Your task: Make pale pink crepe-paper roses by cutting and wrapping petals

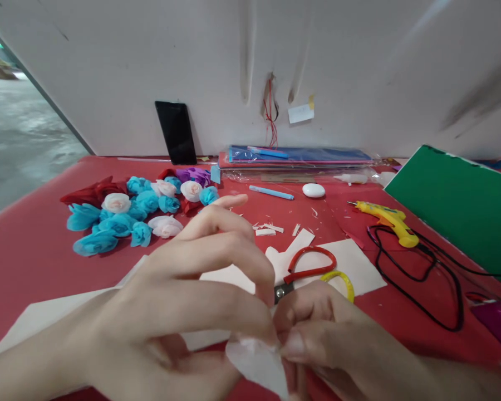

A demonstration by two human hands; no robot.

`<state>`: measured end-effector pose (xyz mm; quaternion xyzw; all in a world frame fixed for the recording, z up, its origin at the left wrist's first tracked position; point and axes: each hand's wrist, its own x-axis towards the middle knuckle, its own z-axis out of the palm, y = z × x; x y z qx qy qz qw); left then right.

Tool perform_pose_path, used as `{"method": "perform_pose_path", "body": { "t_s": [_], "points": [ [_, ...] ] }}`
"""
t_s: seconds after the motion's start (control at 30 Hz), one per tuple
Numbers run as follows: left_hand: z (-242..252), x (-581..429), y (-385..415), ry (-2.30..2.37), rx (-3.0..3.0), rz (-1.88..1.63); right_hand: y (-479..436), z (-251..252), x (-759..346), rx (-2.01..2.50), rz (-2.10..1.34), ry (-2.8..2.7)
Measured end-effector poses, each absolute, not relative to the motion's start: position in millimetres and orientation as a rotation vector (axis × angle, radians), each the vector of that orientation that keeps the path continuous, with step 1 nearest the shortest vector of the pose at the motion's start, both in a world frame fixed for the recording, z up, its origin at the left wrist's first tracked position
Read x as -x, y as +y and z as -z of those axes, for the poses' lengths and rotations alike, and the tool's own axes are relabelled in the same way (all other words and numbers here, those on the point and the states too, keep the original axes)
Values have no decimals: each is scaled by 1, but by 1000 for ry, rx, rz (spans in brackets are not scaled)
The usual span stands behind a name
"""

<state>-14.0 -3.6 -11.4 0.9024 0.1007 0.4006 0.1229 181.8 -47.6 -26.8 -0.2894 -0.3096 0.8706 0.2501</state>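
Observation:
Between my two hands is a small white petal-shaped paper piece, thin and slightly curled. My left hand pinches its upper edge with thumb and index finger, the other fingers bent above it. At its right edge, the closed fingertips of my right hand grip the same piece. Just beyond my hands lie scissors with one red and one yellow handle loop, resting on white paper sheets. My hands hide the scissor blades and part of the sheets.
Blue, pink, red and purple paper flowers cluster at left. A yellow glue gun with a black cord lies right, near a green board. A phone leans on the wall. Behind are a blue pen, a white oval object and paper scraps.

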Motion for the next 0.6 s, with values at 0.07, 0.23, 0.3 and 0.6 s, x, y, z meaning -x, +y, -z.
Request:
{"method": "perform_pose_path", "body": {
  "t_s": [0.07, 0.23, 0.3, 0.6],
  "points": [
    [13, 13, -6, 322, -2644, -1172, -48, 30, -182, 788, -2355, -824],
    [15, 15, -7, 345, -2661, -1131, -52, 33, -182, 790, -2308, -859],
    [15, 17, -5, 323, -2654, -1106, -54, 32, -184, 794, -2288, -953],
    [17, 14, -6, 379, -2557, -1101, -54, 27, -183, 976, -2066, -1203]
  ]
}}
